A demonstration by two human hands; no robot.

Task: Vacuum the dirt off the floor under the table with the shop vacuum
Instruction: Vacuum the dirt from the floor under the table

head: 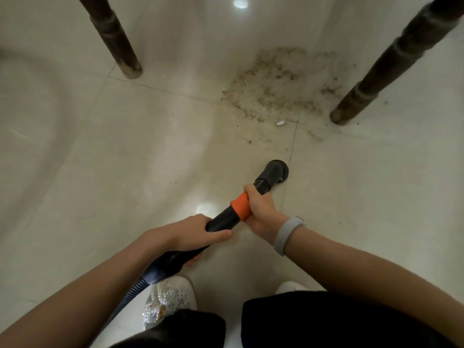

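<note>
Both hands [198, 232] grip hose [223, 217]; brush bristles [282, 180] mostly hidden.

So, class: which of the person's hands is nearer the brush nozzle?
Right. The right hand grips the wand just behind the brush nozzle; the left hand holds the tube further back.

Dim, perhaps soft; floor [125, 159] glare

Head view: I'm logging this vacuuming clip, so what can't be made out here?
- Shop vacuum body: out of frame; the hose leaves at the lower left.
- Table top: cut off by the top edge; only table legs show.
- Brush nozzle underside: faces away.
- Left hand fingertips: behind the tube.
</note>
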